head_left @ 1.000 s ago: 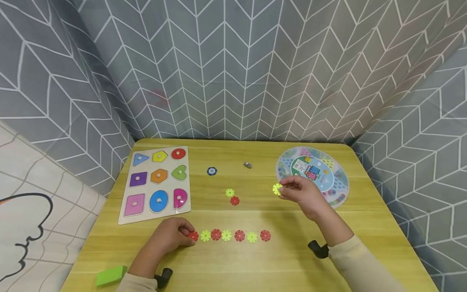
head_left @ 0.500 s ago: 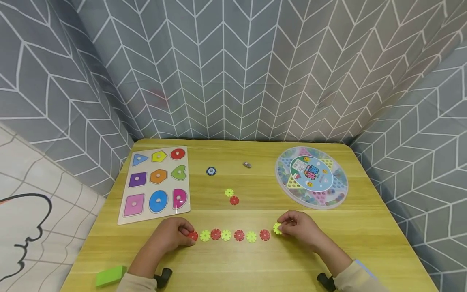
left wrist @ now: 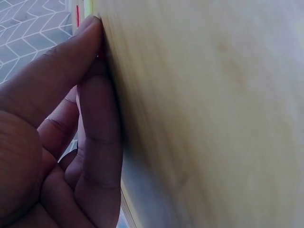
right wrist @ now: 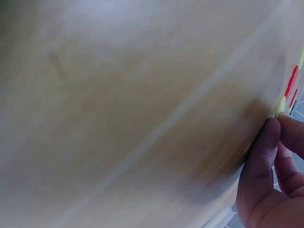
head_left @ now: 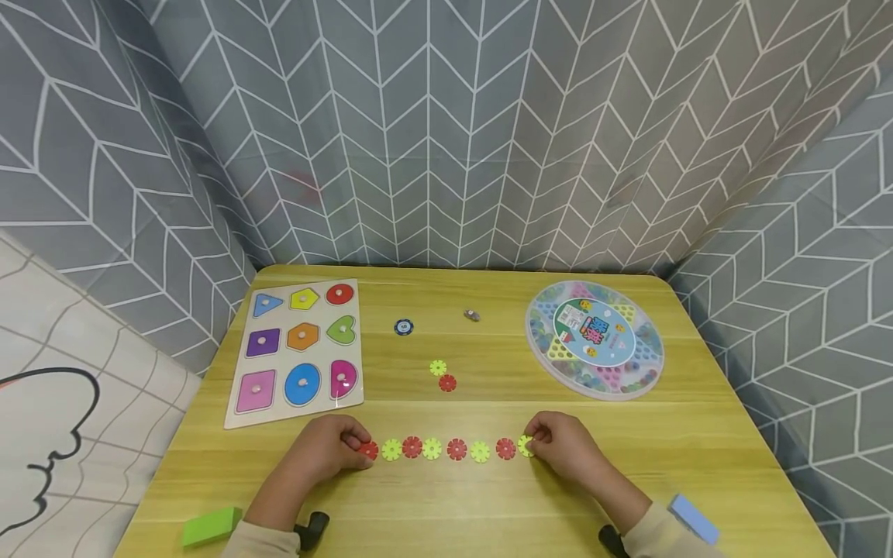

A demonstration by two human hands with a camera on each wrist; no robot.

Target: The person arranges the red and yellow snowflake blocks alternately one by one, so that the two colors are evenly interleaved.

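A row of notched plastic discs, red and yellow-green by turns, runs across the wooden table (head_left: 432, 511). At its left end my left hand (head_left: 328, 449) pinches a red disc (head_left: 367, 449) between thumb and fingers. My right hand (head_left: 568, 446) pinches a yellow-green disc (head_left: 525, 445) at the right end, close beside a red disc (head_left: 505, 448). In the right wrist view thumb and finger grip the yellow-green disc (right wrist: 280, 106) by its edge, low over the table. Only a sliver of red shows between the fingers in the left wrist view.
Behind the row lie a loose yellow-green disc (head_left: 438, 368) and red disc (head_left: 448, 383). A shape puzzle board (head_left: 279, 380) stands left, a round game box (head_left: 596, 337) right. Farther back are a blue chip (head_left: 404, 327) and a small grey object (head_left: 472, 315). Green (head_left: 212, 527) and blue blocks (head_left: 694, 519) flank the arms.
My right hand has brought the yellow-green disc from near the round box down to the row's right end, then slightly left. The blue block has come into view. My left hand stays put.
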